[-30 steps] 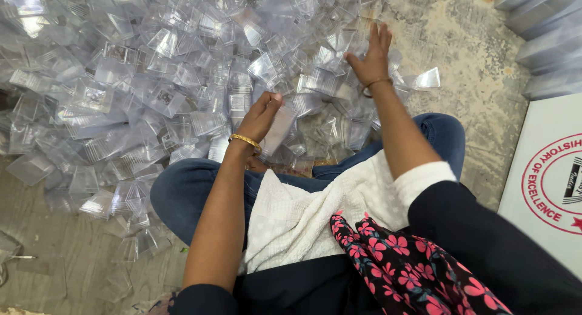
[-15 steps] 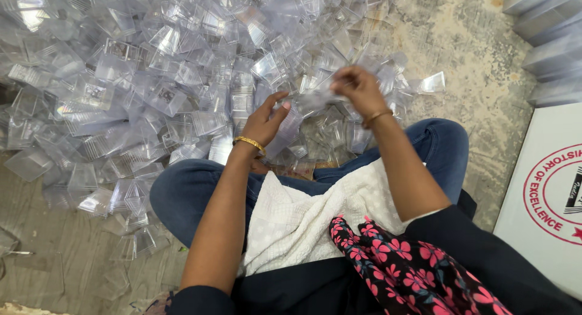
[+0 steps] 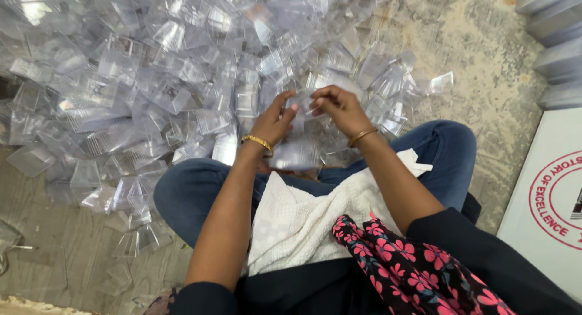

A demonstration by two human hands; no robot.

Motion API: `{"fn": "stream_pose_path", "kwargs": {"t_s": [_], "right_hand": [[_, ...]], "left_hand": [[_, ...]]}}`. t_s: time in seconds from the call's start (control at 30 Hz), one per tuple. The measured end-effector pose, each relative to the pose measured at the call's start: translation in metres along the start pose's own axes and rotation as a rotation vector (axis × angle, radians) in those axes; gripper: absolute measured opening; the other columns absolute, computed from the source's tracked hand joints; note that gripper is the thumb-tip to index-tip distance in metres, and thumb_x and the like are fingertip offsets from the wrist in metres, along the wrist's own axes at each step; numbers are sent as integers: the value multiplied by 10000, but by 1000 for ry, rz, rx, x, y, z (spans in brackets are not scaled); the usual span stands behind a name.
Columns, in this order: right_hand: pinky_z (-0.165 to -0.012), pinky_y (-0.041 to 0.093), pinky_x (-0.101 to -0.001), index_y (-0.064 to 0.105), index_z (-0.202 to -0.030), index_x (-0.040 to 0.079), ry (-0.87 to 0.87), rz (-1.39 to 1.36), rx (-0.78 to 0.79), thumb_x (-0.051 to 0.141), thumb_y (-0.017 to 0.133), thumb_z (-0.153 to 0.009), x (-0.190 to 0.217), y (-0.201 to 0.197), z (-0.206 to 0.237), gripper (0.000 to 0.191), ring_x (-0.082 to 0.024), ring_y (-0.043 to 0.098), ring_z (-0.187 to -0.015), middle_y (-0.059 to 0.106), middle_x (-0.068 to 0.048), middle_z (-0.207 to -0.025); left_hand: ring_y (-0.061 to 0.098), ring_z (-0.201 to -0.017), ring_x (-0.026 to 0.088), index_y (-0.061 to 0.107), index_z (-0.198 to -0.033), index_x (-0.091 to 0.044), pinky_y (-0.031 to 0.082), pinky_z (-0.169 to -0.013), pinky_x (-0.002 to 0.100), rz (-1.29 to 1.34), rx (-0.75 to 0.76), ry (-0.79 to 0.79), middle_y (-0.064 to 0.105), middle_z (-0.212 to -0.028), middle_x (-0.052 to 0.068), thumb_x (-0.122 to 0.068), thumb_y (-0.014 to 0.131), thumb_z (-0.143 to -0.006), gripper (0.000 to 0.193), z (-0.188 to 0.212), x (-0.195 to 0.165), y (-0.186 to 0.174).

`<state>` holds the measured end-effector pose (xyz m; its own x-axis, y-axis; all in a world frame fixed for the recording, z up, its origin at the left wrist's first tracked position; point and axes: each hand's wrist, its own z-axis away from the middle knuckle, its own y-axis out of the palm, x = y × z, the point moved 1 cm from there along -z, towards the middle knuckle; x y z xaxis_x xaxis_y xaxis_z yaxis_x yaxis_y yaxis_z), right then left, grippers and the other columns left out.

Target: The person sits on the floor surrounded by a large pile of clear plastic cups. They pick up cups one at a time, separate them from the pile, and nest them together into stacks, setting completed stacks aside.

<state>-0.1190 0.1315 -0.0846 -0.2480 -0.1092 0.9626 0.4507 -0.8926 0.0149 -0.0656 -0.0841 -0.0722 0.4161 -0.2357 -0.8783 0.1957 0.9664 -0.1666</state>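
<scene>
Pinching one clear plastic piece (image 3: 301, 103) between left hand (image 3: 274, 122) and right hand (image 3: 341, 109), both grasping it, fitting-together step likely, heap (image 3: 157, 79) lying at ten o'clock.

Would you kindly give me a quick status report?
Left hand, right hand both gripping one clear plastic piece. Pile of clear pieces ahead. Nothing obstructing.

Clear glossy plastic boxes (image 3: 170, 91); rough mottled concrete floor (image 3: 479, 54); white textured cloth (image 3: 303, 224).
</scene>
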Motion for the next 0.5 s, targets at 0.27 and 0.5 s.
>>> {"fn": "stream_pose_path", "kwargs": {"t_s": [0.27, 0.5], "right_hand": [[-968, 580, -298, 652, -1267, 45, -31, -134, 81, 134, 581, -1049, 27, 7, 45, 246, -123, 699, -1079, 702, -63, -1192], [-814, 545, -336, 730, -1139, 62, 352, 809, -226, 253, 812, -889, -17, -19, 89, 325, -205, 716, -887, 773, -113, -953]], "left_hand": [[630, -1139, 243, 579, -1376, -184, 597, -836, 389, 85, 161, 110, 620, -1357, 88, -449, 623, -932, 518, 3, -6, 3], [665, -1012, 131, 651, -1227, -96, 521, -883, 295, 256, -89, 218, 704, -1099, 51, -385, 662, -989, 374, -6, -3, -12]]}}
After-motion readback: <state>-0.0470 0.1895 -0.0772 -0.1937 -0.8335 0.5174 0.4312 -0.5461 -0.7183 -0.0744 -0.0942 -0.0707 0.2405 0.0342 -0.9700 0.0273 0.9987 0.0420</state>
